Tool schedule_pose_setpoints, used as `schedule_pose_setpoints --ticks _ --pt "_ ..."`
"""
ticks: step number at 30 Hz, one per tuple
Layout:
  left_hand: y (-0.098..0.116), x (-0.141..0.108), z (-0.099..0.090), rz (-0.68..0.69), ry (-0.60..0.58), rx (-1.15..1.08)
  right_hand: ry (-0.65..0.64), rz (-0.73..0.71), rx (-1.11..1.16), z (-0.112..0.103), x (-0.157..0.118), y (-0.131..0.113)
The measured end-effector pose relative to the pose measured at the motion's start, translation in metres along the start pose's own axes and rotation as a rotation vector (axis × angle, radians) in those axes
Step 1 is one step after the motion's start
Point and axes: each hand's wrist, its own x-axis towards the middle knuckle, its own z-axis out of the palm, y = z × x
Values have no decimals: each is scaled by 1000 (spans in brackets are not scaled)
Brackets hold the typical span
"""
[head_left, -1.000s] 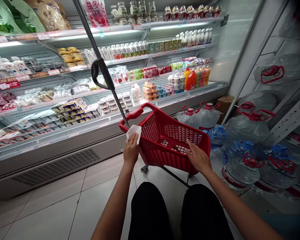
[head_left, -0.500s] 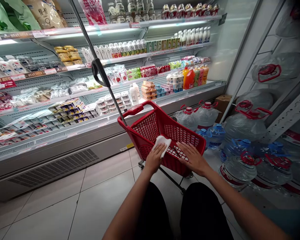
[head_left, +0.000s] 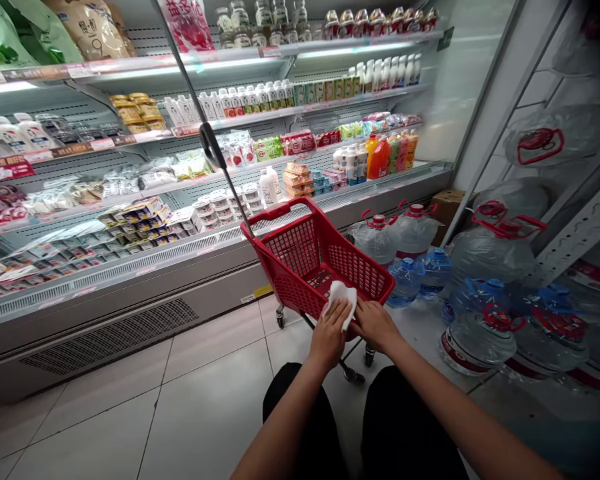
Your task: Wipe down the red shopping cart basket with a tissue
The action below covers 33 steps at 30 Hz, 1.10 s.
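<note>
A small red shopping cart [head_left: 300, 295] with latticed basket walls stands on the floor in front of my knees. My left hand [head_left: 330, 337] presses a white cloth [head_left: 344, 293] to the near rim of the basket, fingers laid over it. Just right of it, my right hand [head_left: 379, 327] is closed on the same rim near the corner; its fingertips are partly hidden. From the cart's far left corner rises a thin dark pole [head_left: 186, 80] with a black loop-shaped clip [head_left: 211, 145] partway up.
A lit refrigerated display case [head_left: 130, 300] runs behind the cart, its shelves full of dairy and juice bottles. On the right, large water bottles [head_left: 475, 340] with red handles and smaller blue bottles [head_left: 405, 280] stand close to the cart. Light floor tiles [head_left: 210, 393] lie at left.
The cart has turned and tilted slightly, its pole shifting right. My left hand and the cloth have slid right and down along the rim. My right hand has gone from flat to gripping the rim.
</note>
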Motion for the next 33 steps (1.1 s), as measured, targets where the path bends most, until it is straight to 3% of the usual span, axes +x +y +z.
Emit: schedule_pose_setpoints --ticks 3,5,9,12,14,20,23,29,33 --pt "-6 -13 -14 34 -36 48 -16 -20 62 2 -1 -16" --pt "-18 -20 -29 60 -55 91 -32 -85 120 0 -4 -14" --pt "-42 -29 -47 -33 18 172 -25 -134 127 -11 -8 23" --pt "-52 -31 -46 -155 89 216 -23 -110 88 -18 -11 49" --pt "-58 -29 -42 -217 109 229 -27 -124 85 -18 -14 50" --pt "-78 -18 -44 -321 136 220 35 -18 125 -5 -26 -7" --pt "-76 -24 -44 -335 151 214 13 11 122 -6 -27 -32" --pt "-46 -65 -28 -310 187 205 18 -33 122 -5 -27 -63" --pt "-19 -70 -23 -256 139 177 24 -91 173 -6 -33 -80"
